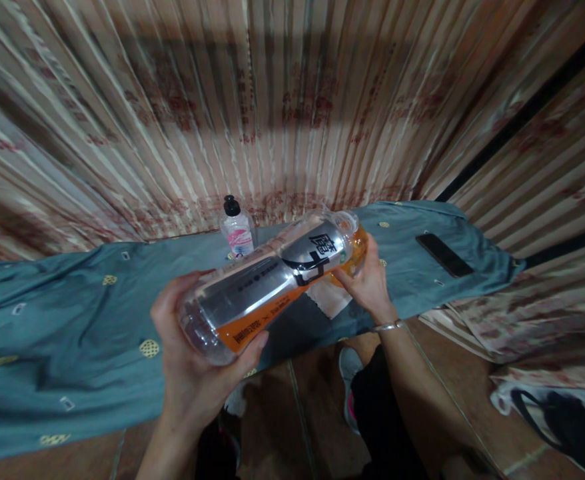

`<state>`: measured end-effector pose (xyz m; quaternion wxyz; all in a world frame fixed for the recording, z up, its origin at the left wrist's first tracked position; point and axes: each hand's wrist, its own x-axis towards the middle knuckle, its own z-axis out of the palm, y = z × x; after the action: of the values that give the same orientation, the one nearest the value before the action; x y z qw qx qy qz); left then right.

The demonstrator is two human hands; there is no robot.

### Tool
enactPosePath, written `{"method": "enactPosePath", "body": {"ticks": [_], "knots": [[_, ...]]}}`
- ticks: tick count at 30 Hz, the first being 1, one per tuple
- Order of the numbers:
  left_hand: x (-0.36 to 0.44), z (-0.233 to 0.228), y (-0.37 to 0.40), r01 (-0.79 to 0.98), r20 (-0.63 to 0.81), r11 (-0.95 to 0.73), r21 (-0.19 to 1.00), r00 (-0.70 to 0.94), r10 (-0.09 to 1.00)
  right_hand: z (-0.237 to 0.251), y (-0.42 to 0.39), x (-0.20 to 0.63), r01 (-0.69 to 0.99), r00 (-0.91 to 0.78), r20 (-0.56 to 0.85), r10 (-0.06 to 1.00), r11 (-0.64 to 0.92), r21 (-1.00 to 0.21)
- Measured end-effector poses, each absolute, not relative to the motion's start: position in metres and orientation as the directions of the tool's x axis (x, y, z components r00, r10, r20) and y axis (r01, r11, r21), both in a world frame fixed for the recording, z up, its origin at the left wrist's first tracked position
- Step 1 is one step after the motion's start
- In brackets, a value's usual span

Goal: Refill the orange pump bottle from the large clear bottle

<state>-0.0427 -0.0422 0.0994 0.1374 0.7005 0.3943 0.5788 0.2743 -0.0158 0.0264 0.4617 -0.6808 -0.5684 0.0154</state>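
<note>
Head view: one large clear bottle (272, 280) with a silver and orange label, held nearly flat above the near edge of the table (72, 320); its base points toward the camera, its neck away to the right

Liquid: a little orange drink pooled at the neck end; likely there because the bottle tilts slightly down toward that side

Left hand (192, 360): cups the base from below, fingers (165, 303) curled round the far side and thumb pressed on the orange band; a carrying grip that bears the weight

Right hand (367, 280): closed round the neck end, fingers wrapped over it; whether a cap is on I cannot tell, the hand covers it; one thin bracelet (390, 326) at the wrist

Under the bottle: one pale cloth or paper square (328, 299) on the table, just below the neck end

Small bottle (236, 230): one, clear with a black cap and pink label, upright at the back of the table, near the curtain (292, 100)

Phone (444, 255): one, dark, lying flat, well apart to the right

Table cover: blue-grey cloth with small gold motifs

Floor: brown tiles; two shoes, partly hidden; one dark bag (562, 420) at far right
</note>
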Motion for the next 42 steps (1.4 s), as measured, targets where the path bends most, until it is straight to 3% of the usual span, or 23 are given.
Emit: {"method": "enactPosePath", "body": {"ticks": [29,36,42], "knots": [[-0.036,0.085,-0.037,0.363,0.724,-0.678,0.639,0.014,0.690,0.018,-0.014,0.275,0.764,0.423,0.514,0.746,0.011,-0.645],[-0.036,0.082,-0.037,0.355,0.660,-0.620,0.699,0.012,0.751,0.015,-0.014,0.275,0.775,0.433,0.521,0.736,-0.008,-0.632],[-0.037,0.088,-0.036,0.415,0.696,-0.630,0.656,-0.013,0.717,0.015,-0.014,0.274,0.784,0.430,0.518,0.739,-0.021,-0.621]]}}
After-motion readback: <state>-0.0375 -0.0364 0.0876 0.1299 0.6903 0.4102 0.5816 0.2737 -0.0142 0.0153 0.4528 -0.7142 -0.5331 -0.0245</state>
